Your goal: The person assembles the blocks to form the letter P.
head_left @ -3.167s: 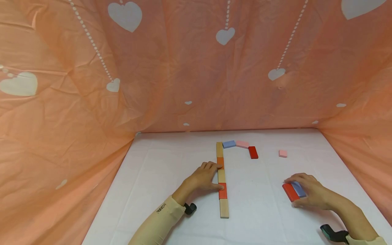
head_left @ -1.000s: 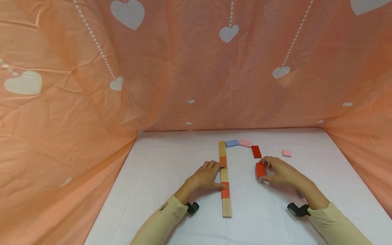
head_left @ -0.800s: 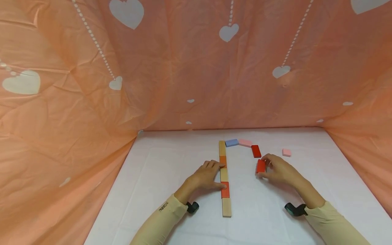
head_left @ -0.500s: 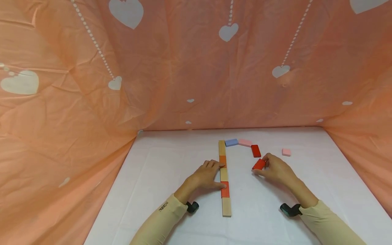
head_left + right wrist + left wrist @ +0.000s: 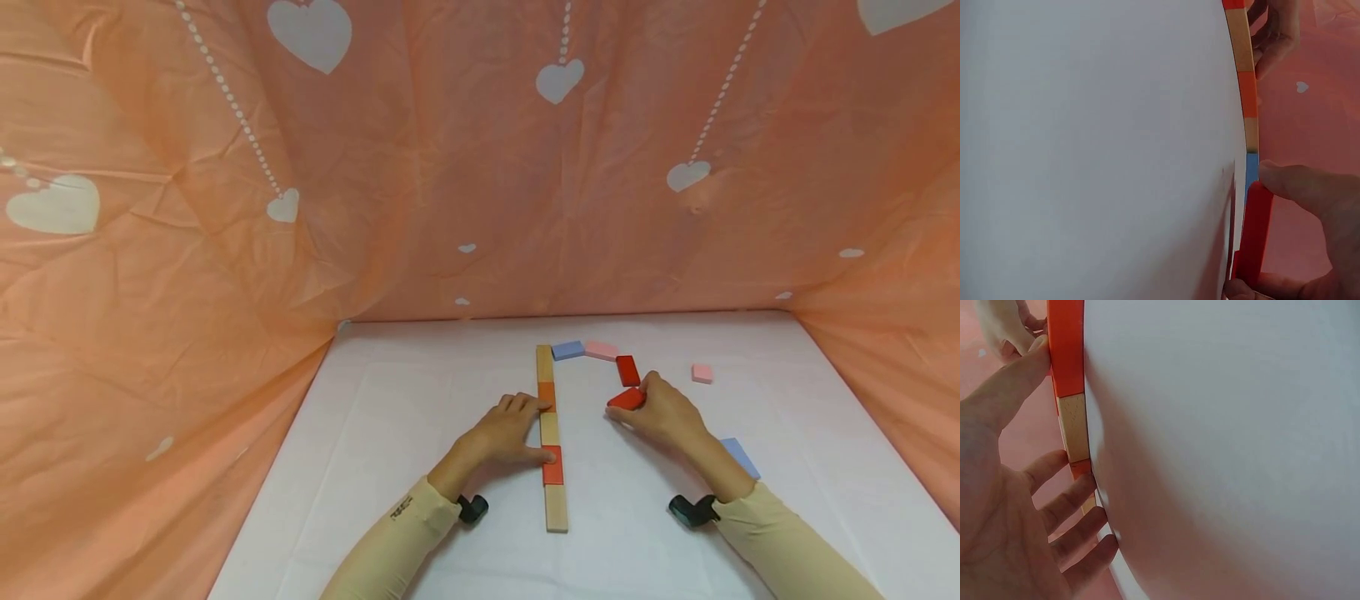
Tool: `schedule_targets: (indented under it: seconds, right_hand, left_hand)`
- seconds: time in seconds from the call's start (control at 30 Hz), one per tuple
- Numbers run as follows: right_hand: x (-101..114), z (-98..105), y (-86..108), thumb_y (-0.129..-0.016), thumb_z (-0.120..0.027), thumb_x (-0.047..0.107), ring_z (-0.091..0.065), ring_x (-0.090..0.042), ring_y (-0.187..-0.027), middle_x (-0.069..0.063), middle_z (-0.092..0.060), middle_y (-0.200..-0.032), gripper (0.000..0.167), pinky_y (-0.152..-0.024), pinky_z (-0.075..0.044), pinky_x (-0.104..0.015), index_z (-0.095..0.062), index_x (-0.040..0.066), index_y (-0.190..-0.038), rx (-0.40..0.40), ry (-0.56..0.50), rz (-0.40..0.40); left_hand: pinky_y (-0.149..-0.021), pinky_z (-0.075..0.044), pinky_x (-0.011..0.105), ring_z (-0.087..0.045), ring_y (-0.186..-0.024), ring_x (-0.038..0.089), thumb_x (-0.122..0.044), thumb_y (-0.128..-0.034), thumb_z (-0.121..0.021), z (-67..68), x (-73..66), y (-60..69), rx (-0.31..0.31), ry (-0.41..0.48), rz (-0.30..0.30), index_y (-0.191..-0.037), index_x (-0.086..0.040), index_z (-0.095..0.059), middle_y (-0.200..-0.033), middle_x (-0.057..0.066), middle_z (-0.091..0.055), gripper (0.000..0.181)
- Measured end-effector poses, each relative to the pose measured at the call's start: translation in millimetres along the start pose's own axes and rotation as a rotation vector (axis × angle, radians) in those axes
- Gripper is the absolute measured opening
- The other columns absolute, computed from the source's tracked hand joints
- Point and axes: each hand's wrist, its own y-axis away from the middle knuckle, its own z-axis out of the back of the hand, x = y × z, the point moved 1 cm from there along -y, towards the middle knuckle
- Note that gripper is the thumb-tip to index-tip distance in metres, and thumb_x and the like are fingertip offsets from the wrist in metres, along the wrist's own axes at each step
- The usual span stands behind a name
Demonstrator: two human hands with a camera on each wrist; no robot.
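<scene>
A straight column of wooden blocks, plain ones alternating with orange and red-orange, lies on the white table. My left hand rests against its left side, index finger at the orange block and thumb on the red-orange block. From the column's top, a blue block, a pink block and a red block curve to the right. Just below that end, my right hand pinches another red block between thumb and fingers, held at a slant; the right wrist view shows its long side.
A small pink block lies to the right of the curve. Another blue block is partly hidden by my right forearm. Orange cloth with white hearts hangs behind and at both sides of the table.
My right hand has brought the red block leftward from beside the blue one at the right, then turned it to a slant below the curve's end. The left hand stays in place.
</scene>
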Motion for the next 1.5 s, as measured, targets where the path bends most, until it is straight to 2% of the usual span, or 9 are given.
schedule_targets:
  seconds: [0.57, 0.9, 1.1, 1.33, 1.5]
  right_hand:
    - [1.8, -3.1, -6.4, -0.087, -0.085, 0.047, -0.059, -0.029, -0.077, -0.017, -0.059, -0.086, 0.069, -0.062, -0.046, -0.035, -0.049, -0.007, -0.109, -0.006, -0.007, -0.006]
    - [-0.6, -5.2, -9.4, -0.087, -0.085, 0.05, -0.061, -0.032, -0.083, -0.021, -0.06, -0.095, 0.079, -0.069, -0.053, -0.04, -0.046, -0.011, -0.118, 0.004, -0.025, -0.026]
    - [-1.0, -3.3, -6.3, -0.086, -0.089, 0.047, -0.062, -0.033, -0.085, -0.023, -0.061, -0.098, 0.078, -0.073, -0.055, -0.042, -0.043, -0.009, -0.115, 0.018, -0.08, -0.043]
    - [-1.3, -1.4, -1.7, -0.088, -0.088, 0.04, -0.056, -0.032, -0.085, -0.019, -0.057, -0.092, 0.071, -0.071, -0.045, -0.038, -0.045, -0.009, -0.115, 0.002, -0.127, -0.024]
    - [-1.1, -1.2, -1.3, -0.089, -0.088, 0.037, -0.055, -0.031, -0.083, -0.017, -0.054, -0.09, 0.067, -0.069, -0.042, -0.037, -0.046, -0.009, -0.115, -0.014, -0.128, -0.001]
  left_hand:
    - [-0.12, -0.041, 0.042, -0.043, -0.144, 0.028, -0.059, -0.0937, -0.078, -1.3, -0.6, -0.7, 0.001, -0.01, -0.007, -0.163, -0.018, -0.042, -0.159, 0.007, -0.045, 0.088]
    - [-0.119, -0.042, 0.043, -0.044, -0.143, 0.028, -0.059, -0.0939, -0.078, -0.7, -1.4, -0.8, -0.002, -0.023, -0.014, -0.162, -0.018, -0.042, -0.158, 0.007, -0.046, 0.087]
    - [-0.118, -0.043, 0.043, -0.045, -0.141, 0.027, -0.059, -0.094, -0.078, -1.0, -1.7, -0.5, -0.005, -0.021, -0.018, -0.162, -0.018, -0.043, -0.158, 0.007, -0.046, 0.087]
    - [-0.119, -0.042, 0.043, -0.044, -0.143, 0.028, -0.059, -0.0939, -0.078, 0.2, -0.4, -0.7, -0.008, -0.032, -0.012, -0.162, -0.018, -0.042, -0.158, 0.007, -0.046, 0.087]
    - [-0.119, -0.042, 0.044, -0.044, -0.143, 0.028, -0.059, -0.0937, -0.078, -0.4, 0.3, -1.5, -0.005, -0.032, -0.008, -0.163, -0.018, -0.042, -0.158, 0.007, -0.046, 0.088]
